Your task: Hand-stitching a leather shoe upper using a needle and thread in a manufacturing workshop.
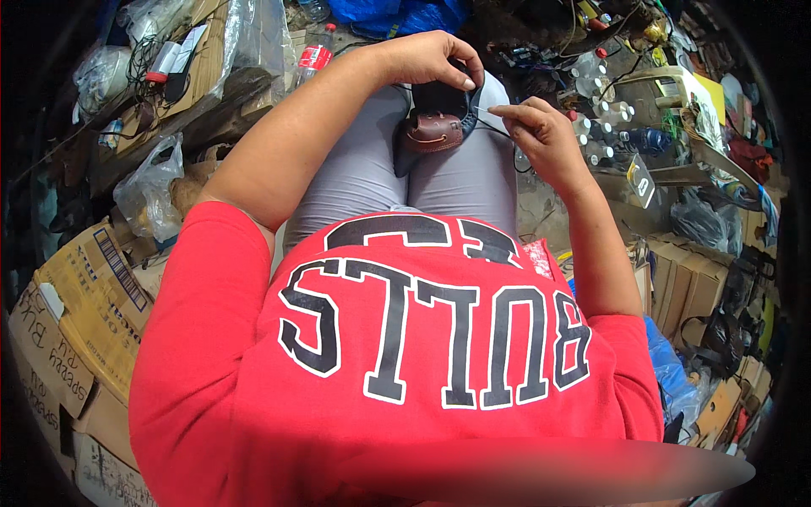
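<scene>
While cardboard boxes (80,296) crowd the person's left and clear plastic bottles (604,118) stand on the cluttered ground to the right, nothing blocks the view of the lap. A brown and dark shoe (435,127) rests there on grey-clad thighs, its stitched brown part facing up. Left hand (427,59) curls over its far edge, gripping it; right hand (541,127) pinches a thin dark thread (498,131), fingers narrow.
</scene>
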